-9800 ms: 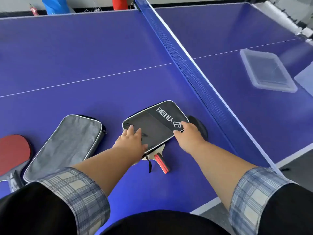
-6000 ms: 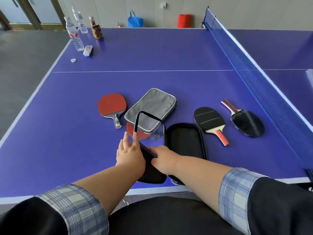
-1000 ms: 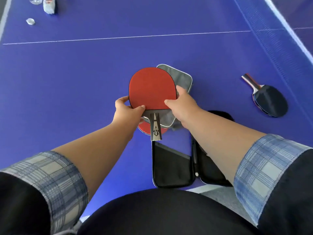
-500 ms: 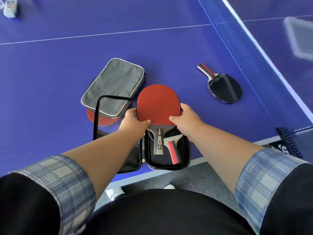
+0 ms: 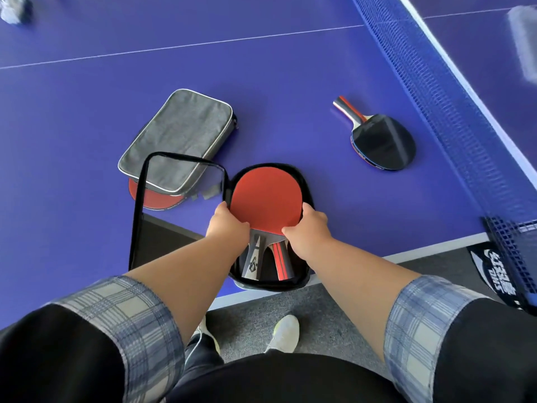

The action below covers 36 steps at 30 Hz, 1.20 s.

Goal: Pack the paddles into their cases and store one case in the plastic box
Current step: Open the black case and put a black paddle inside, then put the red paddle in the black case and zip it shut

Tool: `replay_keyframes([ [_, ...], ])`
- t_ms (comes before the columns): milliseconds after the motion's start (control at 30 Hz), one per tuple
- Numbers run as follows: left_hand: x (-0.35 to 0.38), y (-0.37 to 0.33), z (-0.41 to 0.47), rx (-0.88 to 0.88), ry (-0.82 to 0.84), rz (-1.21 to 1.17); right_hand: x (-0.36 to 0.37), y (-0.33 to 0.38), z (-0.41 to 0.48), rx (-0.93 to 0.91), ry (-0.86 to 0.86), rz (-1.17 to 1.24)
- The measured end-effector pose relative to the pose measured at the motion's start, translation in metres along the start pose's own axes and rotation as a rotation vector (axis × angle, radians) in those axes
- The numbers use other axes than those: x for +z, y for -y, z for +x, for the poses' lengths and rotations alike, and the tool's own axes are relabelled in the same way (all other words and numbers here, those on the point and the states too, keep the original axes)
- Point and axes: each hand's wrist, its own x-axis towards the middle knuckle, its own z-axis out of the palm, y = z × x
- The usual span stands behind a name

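A red-faced paddle (image 5: 266,196) is held flat over the open black case (image 5: 305,282), which lies at the near edge of the table (image 5: 87,117). The left hand (image 5: 228,226) is closed on the blade's left rim and the right hand (image 5: 308,231) on its right rim, both just above the neck; the fingertips beneath the blade are hidden. Under it, inside the case, a second paddle is partly visible, only its red-striped handle (image 5: 280,261) showing beside the grey handle of the held one. The case's lid (image 5: 139,205) is stood open to the left of the case.

Beyond the lid, a grey case (image 5: 177,138) lies closed, with another red paddle (image 5: 154,197) half trapped beneath its near end. To the right of the black case, well apart, a black-faced paddle (image 5: 380,141) rests near the net (image 5: 453,112). The plastic box is possibly the blurred shape beyond the net; this cannot be confirmed.

The paddle is judged light and rigid, with tacky rubber faces that are easily marked, so the bare rim or handle is the better hold. The case is judged soft-sided and light; it is best steadied at its edge while the zip is drawn, and lifted from beneath once closed.
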Motion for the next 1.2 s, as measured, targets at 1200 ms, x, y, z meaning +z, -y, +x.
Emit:
replay_keyframes([
  [1200,-0.159,0.091,0.004,-0.101,0.029,-0.326,0.053,0.036,-0.058,-0.254,0.040,-0.656],
])
